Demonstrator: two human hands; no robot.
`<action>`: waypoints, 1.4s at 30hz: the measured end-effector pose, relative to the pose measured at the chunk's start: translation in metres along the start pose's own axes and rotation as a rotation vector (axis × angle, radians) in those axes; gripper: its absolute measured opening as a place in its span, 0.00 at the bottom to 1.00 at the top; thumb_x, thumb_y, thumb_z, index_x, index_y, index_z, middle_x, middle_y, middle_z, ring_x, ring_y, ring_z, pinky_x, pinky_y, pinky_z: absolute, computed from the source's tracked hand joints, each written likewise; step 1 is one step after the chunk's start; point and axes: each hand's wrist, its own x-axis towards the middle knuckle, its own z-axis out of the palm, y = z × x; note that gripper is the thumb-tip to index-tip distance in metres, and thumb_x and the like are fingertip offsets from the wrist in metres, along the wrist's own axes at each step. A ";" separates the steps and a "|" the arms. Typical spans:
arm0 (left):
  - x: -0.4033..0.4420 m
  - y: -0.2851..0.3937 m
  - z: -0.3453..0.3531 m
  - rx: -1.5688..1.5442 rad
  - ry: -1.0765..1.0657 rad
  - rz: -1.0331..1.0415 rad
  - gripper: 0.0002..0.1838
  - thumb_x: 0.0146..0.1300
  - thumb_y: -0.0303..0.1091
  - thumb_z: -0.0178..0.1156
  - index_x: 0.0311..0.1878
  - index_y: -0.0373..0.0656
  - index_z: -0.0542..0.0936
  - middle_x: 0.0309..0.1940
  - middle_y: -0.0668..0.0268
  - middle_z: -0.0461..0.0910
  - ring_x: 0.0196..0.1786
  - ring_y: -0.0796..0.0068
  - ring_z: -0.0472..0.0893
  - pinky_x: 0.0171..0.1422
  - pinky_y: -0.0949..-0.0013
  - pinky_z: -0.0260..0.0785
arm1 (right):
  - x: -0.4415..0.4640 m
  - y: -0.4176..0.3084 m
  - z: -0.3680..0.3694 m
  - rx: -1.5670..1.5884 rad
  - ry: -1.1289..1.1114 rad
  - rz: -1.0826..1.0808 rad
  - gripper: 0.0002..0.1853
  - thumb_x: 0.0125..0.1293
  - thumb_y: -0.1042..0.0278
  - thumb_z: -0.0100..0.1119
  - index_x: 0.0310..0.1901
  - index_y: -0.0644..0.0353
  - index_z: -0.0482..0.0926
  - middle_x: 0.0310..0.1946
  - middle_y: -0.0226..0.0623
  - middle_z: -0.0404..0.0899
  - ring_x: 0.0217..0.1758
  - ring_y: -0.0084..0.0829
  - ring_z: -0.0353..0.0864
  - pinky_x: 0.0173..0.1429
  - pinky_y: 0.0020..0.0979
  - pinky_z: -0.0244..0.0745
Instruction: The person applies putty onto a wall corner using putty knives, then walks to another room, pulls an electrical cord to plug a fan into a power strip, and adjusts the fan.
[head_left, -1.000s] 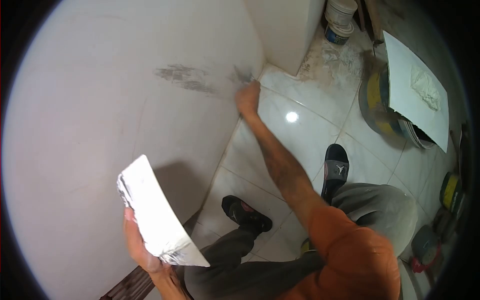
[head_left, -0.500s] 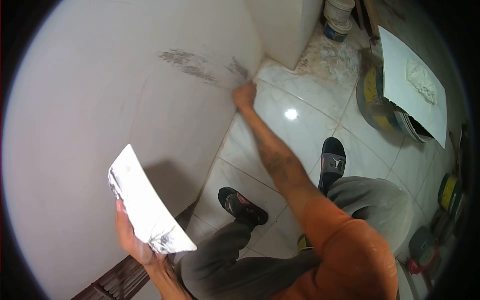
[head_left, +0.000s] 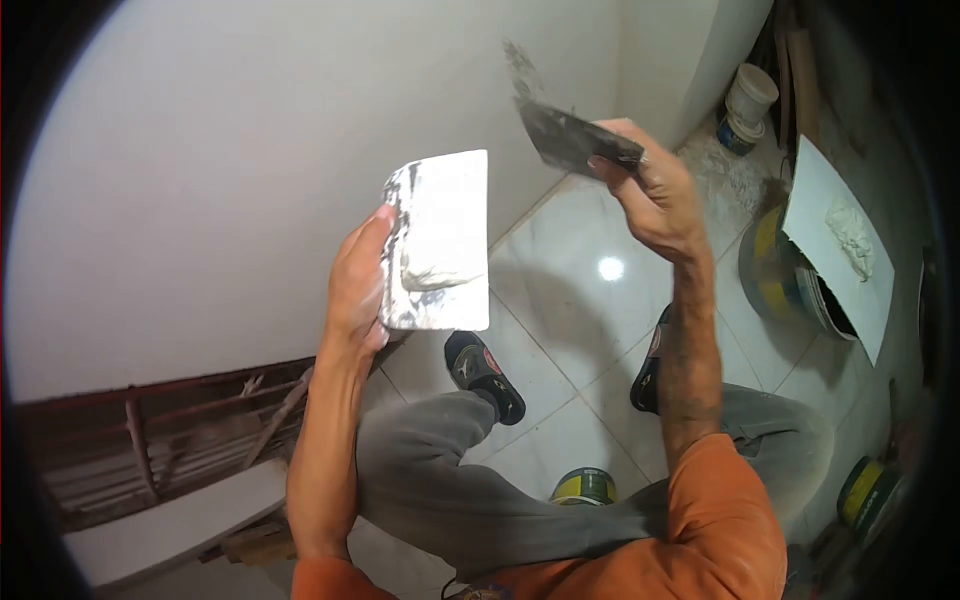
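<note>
My left hand (head_left: 355, 275) is closed on the edge of a putty-covered scraper blade (head_left: 450, 215), a broad flat plate smeared white. A small ridge of putty (head_left: 432, 280) lies near its lower end. To the right, my right hand (head_left: 660, 205) grips a dark flat scraper (head_left: 570, 138), thumb on one face and fingers behind. That dark blade is held apart from the white one, in front of the wall (head_left: 230, 190). A grey smeared patch (head_left: 520, 70) shows on the wall beyond it, partly hidden by the scraper.
On the right, a white board (head_left: 860, 290) bearing a lump of putty (head_left: 850, 238) rests on a bucket (head_left: 765, 255). Small tubs (head_left: 750, 95) stand in the far corner. A yellow-green tin (head_left: 585, 487) is between my legs. A reddish metal frame (head_left: 135, 440) lies at lower left.
My right hand has come back from the wall's lower corner, and the dark scraper now shows. The left hand has moved right and up with the white blade. The view has shifted.
</note>
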 end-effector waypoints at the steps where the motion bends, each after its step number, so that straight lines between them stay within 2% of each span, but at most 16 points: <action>1: -0.004 -0.001 -0.003 -0.023 -0.026 0.013 0.20 0.73 0.38 0.43 0.54 0.29 0.71 0.45 0.56 0.80 0.44 0.71 0.82 0.50 0.68 0.76 | 0.004 -0.021 -0.005 -0.070 -0.045 -0.195 0.13 0.61 0.80 0.56 0.48 0.62 0.78 0.37 0.33 0.79 0.36 0.26 0.78 0.42 0.25 0.74; 3: -0.014 -0.004 -0.008 -0.072 -0.077 0.035 0.20 0.73 0.38 0.44 0.54 0.28 0.72 0.46 0.56 0.80 0.44 0.71 0.81 0.50 0.68 0.75 | 0.010 -0.057 -0.010 -0.205 -0.142 -0.580 0.17 0.57 0.84 0.57 0.49 0.60 0.78 0.40 0.33 0.80 0.40 0.30 0.81 0.44 0.27 0.78; 4: 0.012 0.006 0.001 -0.053 -0.086 -0.012 0.20 0.73 0.38 0.44 0.54 0.28 0.72 0.46 0.57 0.80 0.44 0.71 0.81 0.50 0.67 0.75 | 0.029 -0.061 -0.024 -0.273 -0.201 -0.529 0.19 0.55 0.84 0.58 0.49 0.60 0.79 0.42 0.36 0.80 0.44 0.33 0.80 0.48 0.29 0.78; 6: 0.012 0.008 0.002 -0.049 -0.079 -0.012 0.20 0.73 0.38 0.45 0.54 0.29 0.72 0.46 0.57 0.80 0.45 0.71 0.81 0.51 0.67 0.75 | 0.037 -0.090 -0.029 -0.410 -0.363 -0.517 0.23 0.50 0.84 0.62 0.51 0.59 0.79 0.45 0.41 0.80 0.53 0.39 0.79 0.56 0.33 0.78; 10: -0.001 0.019 0.003 -0.128 -0.208 -0.057 0.18 0.73 0.35 0.45 0.55 0.29 0.70 0.47 0.56 0.79 0.44 0.72 0.82 0.48 0.69 0.78 | 0.045 -0.127 -0.024 -0.629 -0.513 -0.783 0.21 0.48 0.81 0.63 0.47 0.55 0.81 0.45 0.35 0.81 0.54 0.37 0.78 0.57 0.35 0.79; 11: -0.002 0.019 0.003 -0.132 -0.221 -0.059 0.18 0.73 0.35 0.45 0.55 0.28 0.70 0.47 0.56 0.79 0.44 0.72 0.83 0.48 0.69 0.79 | 0.044 -0.137 -0.026 -0.659 -0.570 -0.803 0.20 0.53 0.80 0.61 0.49 0.53 0.79 0.46 0.33 0.80 0.55 0.34 0.77 0.61 0.36 0.75; 14: -0.006 0.024 -0.001 -0.141 -0.236 -0.063 0.19 0.72 0.35 0.45 0.54 0.27 0.71 0.45 0.55 0.80 0.42 0.71 0.83 0.44 0.69 0.80 | 0.038 -0.161 -0.026 -0.718 -0.657 -0.825 0.24 0.51 0.77 0.62 0.52 0.51 0.78 0.49 0.34 0.79 0.57 0.37 0.76 0.64 0.41 0.72; 15: -0.006 0.024 0.000 -0.144 -0.232 -0.062 0.19 0.72 0.35 0.45 0.53 0.26 0.71 0.44 0.54 0.80 0.40 0.71 0.84 0.42 0.69 0.81 | 0.037 -0.167 -0.026 -0.727 -0.705 -0.793 0.24 0.53 0.75 0.60 0.54 0.49 0.76 0.52 0.34 0.77 0.59 0.37 0.74 0.67 0.45 0.68; 19: -0.008 0.032 -0.003 -0.150 -0.296 -0.097 0.18 0.72 0.35 0.45 0.51 0.25 0.71 0.43 0.53 0.80 0.39 0.71 0.84 0.39 0.70 0.82 | 0.040 -0.177 -0.019 -0.776 -0.744 -0.771 0.24 0.53 0.73 0.59 0.55 0.47 0.76 0.53 0.34 0.77 0.60 0.37 0.74 0.70 0.46 0.66; 28: -0.005 0.031 -0.008 -0.104 -0.339 -0.068 0.18 0.72 0.35 0.45 0.50 0.25 0.72 0.40 0.55 0.81 0.36 0.74 0.84 0.38 0.72 0.82 | 0.049 -0.181 -0.016 -0.812 -0.802 -0.775 0.28 0.50 0.73 0.63 0.56 0.43 0.76 0.54 0.32 0.78 0.60 0.36 0.75 0.70 0.46 0.66; 31: -0.006 0.032 -0.009 -0.109 -0.355 -0.061 0.19 0.72 0.36 0.45 0.50 0.25 0.72 0.40 0.56 0.81 0.35 0.75 0.84 0.37 0.73 0.82 | 0.052 -0.182 -0.014 -0.805 -0.782 -0.790 0.30 0.48 0.81 0.63 0.56 0.45 0.77 0.50 0.33 0.81 0.57 0.34 0.77 0.69 0.40 0.68; 37: -0.006 0.033 -0.015 -0.128 -0.404 -0.083 0.18 0.72 0.35 0.46 0.52 0.26 0.71 0.42 0.55 0.80 0.38 0.74 0.84 0.40 0.73 0.82 | 0.054 -0.184 -0.007 -0.809 -0.809 -0.799 0.29 0.48 0.81 0.64 0.54 0.45 0.78 0.49 0.33 0.81 0.56 0.33 0.78 0.69 0.40 0.68; 42: -0.004 0.032 -0.016 -0.151 -0.398 -0.104 0.18 0.72 0.35 0.46 0.51 0.26 0.71 0.41 0.55 0.80 0.37 0.74 0.84 0.40 0.72 0.82 | 0.062 -0.181 -0.003 -0.770 -0.896 -0.746 0.23 0.50 0.81 0.62 0.49 0.51 0.81 0.47 0.35 0.82 0.55 0.35 0.79 0.67 0.39 0.69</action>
